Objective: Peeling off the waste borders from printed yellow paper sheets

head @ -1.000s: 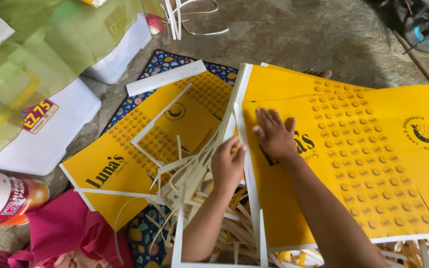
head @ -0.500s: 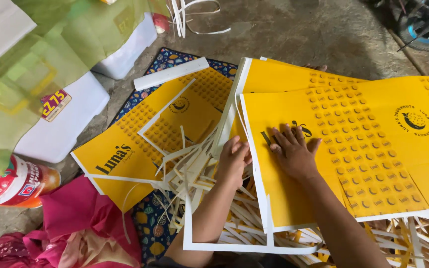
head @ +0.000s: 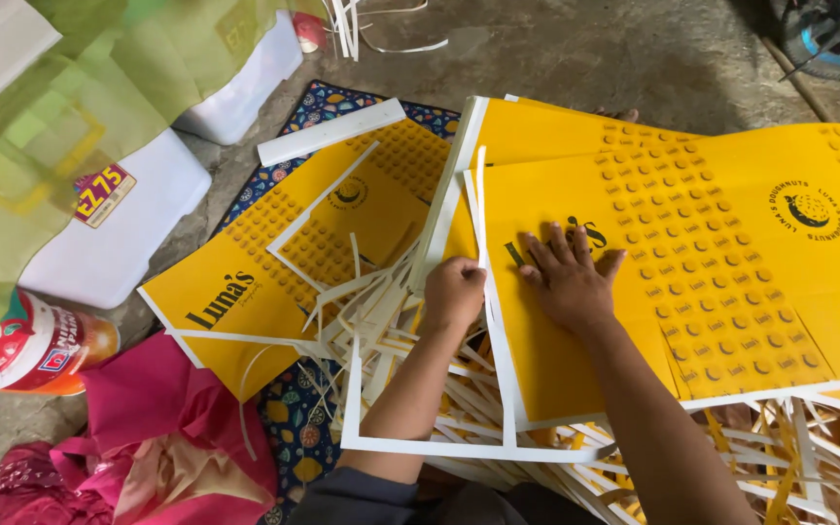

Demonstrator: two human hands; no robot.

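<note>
Since a second ago, both hands have slid lower and toward the middle of the frame, and the big yellow sheet (head: 692, 282) now lies flatter across the right half of the picture. On that sheet, just right of centre, the right hand (head: 568, 282) presses down flat, its grip wide with all fingers spread over dark printing. Just beside it, at the sheet's left edge, the left hand (head: 452, 294) is curled into a narrow grip that seems to pinch the white border strip (head: 494, 321); how firmly it holds cannot be told. This strip runs down the sheet's left side and turns along the lower edge as a thin white frame. Under the left forearm lies a heap of white paper trimmings (head: 381, 311). At centre left, a second yellow sheet (head: 284, 262) rests on a patterned mat (head: 313, 102), with a white block (head: 331, 131) at its upper edge. Pink cloth (head: 162, 428) fills the lower left corner, a red and orange packet (head: 21, 345) sits at the left edge, and green translucent film (head: 80, 107) covers the upper left.
</note>
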